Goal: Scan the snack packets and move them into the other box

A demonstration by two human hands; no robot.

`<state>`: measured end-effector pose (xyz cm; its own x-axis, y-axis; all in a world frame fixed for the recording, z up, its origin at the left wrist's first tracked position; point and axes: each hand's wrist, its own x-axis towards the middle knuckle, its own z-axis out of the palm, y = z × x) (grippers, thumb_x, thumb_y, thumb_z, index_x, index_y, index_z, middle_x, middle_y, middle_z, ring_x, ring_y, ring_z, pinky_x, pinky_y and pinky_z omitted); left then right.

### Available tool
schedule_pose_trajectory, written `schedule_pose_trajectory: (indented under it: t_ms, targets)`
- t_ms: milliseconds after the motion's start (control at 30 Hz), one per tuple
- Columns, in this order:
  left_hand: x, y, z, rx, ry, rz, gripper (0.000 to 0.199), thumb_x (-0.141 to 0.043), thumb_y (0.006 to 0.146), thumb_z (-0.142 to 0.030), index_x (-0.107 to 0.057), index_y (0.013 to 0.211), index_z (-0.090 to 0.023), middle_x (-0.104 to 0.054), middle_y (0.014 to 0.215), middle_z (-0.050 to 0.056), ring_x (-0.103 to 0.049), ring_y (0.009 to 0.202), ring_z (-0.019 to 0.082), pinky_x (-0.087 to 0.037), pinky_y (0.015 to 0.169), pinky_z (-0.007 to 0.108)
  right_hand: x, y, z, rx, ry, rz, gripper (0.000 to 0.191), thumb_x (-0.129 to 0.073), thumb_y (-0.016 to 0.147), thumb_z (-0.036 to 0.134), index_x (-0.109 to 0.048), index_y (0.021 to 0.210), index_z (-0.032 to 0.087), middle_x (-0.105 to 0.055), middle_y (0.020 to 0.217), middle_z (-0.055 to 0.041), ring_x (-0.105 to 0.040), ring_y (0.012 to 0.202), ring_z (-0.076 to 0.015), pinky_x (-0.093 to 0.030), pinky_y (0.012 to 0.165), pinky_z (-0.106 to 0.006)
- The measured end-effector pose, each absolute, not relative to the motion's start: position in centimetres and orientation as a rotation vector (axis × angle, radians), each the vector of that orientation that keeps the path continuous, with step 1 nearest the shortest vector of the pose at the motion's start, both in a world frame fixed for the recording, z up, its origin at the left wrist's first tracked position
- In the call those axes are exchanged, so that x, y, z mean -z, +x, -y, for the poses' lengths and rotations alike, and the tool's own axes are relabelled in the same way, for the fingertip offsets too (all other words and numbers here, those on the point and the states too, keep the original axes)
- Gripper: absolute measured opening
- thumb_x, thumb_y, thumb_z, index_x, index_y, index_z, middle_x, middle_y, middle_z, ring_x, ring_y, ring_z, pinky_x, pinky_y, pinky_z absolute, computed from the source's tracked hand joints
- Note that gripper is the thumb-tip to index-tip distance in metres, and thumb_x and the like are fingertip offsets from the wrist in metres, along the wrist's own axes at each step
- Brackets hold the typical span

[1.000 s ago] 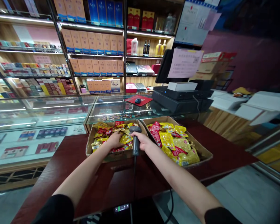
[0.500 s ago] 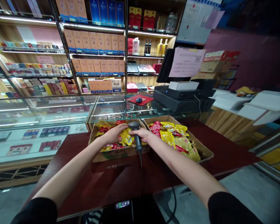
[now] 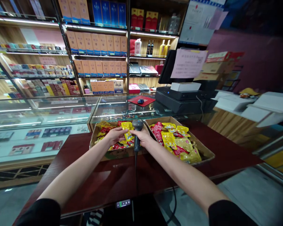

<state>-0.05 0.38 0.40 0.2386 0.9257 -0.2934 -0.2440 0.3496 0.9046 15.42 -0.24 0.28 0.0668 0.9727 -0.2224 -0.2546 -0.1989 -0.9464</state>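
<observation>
Above the left cardboard box (image 3: 122, 154), my left hand (image 3: 116, 135) pinches a yellow snack packet (image 3: 127, 129) at its side. My right hand (image 3: 142, 135) is wrapped round the handle of a dark barcode scanner (image 3: 137, 142), just right of the packet. The scanner's head is up and its cable hangs down over the table. Red and yellow packets fill the left box below my hands. Beside it, the right cardboard box (image 3: 207, 154) holds red, yellow and gold packets (image 3: 168, 139).
Both boxes stand on a dark red table (image 3: 89, 182). Behind are a glass counter (image 3: 113, 108), a mouse (image 3: 140, 101) on a red mat, and a monitor with a cash drawer (image 3: 179, 102). Stocked shelves line the back.
A yellow packet now stands raised in my left hand, which has moved slightly down and left. My right hand has shifted the scanner a little left and turned it more upright.
</observation>
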Motion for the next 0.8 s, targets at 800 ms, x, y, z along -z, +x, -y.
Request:
schedule_pose_trajectory:
  t_ms: [800]
  targets:
    - [-0.2,-2.7,-3.4,-0.958,0.853,-1.112,0.039,-0.084,0.059,-0.016,-0.067,0.094,-0.015,-0.072,0.083,0.007,-0.068,0.066,0.015,-0.056,0.058,0.024,0.9,15.5,9.2,-1.532,-1.215,1.304,0.025,-0.068,0.071,0.037,-0.052,0.066,0.018,-0.048,0.048,0.0065,-0.042,0.033,-0.0062,-0.035,0.033,-0.019]
